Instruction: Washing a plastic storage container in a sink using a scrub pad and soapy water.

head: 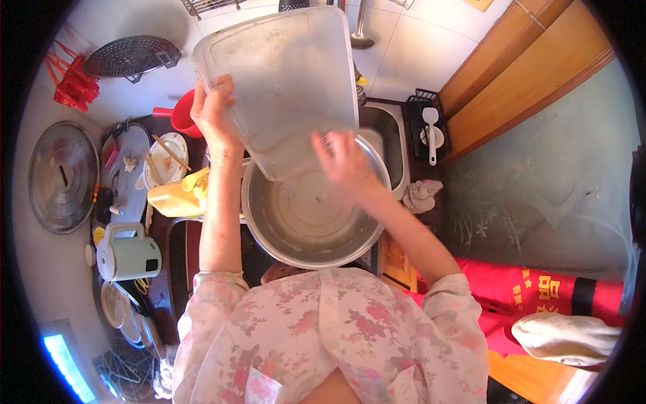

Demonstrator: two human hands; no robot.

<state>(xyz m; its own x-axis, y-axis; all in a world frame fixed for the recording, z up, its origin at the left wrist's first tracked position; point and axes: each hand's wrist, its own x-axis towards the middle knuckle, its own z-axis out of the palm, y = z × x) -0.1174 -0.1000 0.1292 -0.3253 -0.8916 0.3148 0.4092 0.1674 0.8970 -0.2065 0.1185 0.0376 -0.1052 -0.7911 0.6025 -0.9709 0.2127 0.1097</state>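
Observation:
My left hand (216, 113) grips the left edge of a translucent plastic container (287, 76), thumb and fingers on either side of the wall. The container is held tilted above a wide stainless steel basin (318, 227). Close to the container's lower right corner is my right hand (345, 159), blurred. Something small and greyish shows among its fingers, too indistinct to name. Shallow cloudy water (308, 207) with a few specks lies in the basin. The basin rests over the near part of a steel sink (396, 146).
On the left stand a yellow bottle (174, 198), a plate with chopsticks (169, 159), a red dipper (184, 116) and a pale green kettle (131, 257). Right of the sink are a crumpled cloth (423, 196) and a black rack (424, 103) with a white rice paddle (431, 136).

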